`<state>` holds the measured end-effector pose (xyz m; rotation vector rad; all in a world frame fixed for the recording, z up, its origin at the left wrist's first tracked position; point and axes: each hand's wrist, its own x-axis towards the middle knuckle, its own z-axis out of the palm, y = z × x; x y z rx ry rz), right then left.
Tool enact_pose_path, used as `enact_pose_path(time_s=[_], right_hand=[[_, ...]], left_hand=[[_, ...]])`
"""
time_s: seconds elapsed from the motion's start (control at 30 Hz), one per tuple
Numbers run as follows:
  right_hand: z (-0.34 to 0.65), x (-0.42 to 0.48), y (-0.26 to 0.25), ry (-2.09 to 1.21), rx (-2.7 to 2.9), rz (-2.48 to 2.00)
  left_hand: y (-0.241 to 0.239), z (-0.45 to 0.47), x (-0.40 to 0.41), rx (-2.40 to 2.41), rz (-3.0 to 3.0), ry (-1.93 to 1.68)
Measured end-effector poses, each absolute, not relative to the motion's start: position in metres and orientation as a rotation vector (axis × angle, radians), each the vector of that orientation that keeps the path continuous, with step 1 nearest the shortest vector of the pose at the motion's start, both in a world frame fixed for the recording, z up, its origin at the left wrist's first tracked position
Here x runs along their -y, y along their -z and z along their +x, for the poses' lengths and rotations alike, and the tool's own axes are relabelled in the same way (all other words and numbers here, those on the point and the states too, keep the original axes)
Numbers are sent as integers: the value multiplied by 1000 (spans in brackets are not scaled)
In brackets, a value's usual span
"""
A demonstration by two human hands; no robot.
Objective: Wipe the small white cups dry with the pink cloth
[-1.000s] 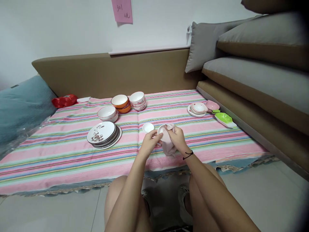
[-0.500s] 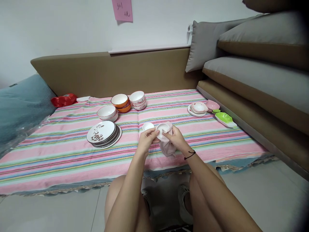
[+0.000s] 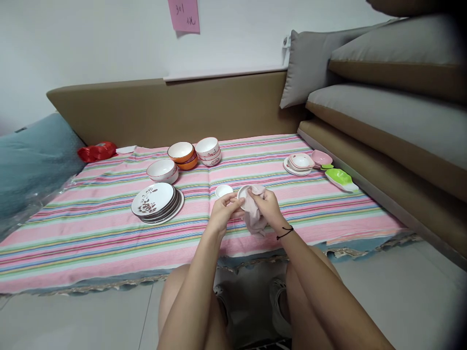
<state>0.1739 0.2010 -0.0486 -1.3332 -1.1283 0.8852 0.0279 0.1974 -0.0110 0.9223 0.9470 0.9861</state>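
Note:
My left hand [image 3: 225, 212] grips the left edge of a small white dish [image 3: 242, 193], thumb on its near side. A pale pink cloth [image 3: 253, 218] is bunched in my right hand [image 3: 269, 206], which presses it against the dish's right part and covers much of it. The cloth's loose end hangs below my fingers. Just behind my left hand, another small white dish [image 3: 223, 190] lies on the striped cloth [image 3: 199, 233].
To the left stand a stack of flowered plates [image 3: 153, 199], white bowls [image 3: 161, 170], orange bowls [image 3: 181, 151] and more patterned bowls [image 3: 207, 147]. At right are a square bowl on plates [image 3: 301, 162], a pink dish [image 3: 321, 158] and a green dish [image 3: 339, 178]. Cushions [image 3: 386, 112] rise beyond.
The cloth and my right hand have shifted over the small dish, covering more of its right side. The dish has tilted and moved slightly right. The other dishes stay where they were.

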Motion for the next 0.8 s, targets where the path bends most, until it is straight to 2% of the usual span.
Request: enact_pose_path(time_s=[0.27, 0.43, 0.67, 0.8], right_hand=[[179, -204, 55, -895, 1225, -1305], [186, -198, 47, -717, 1322, -1457], [191, -194, 40, -591, 1515, -1433], [189, -194, 42, -638, 1510, -1413]], left_hand=[[17, 31, -200, -955, 872, -1202], [10, 27, -199, -968, 1079, -1098], [3, 18, -198, -1086, 1179, -960], [1, 18, -196, -1073, 1152, -907]])
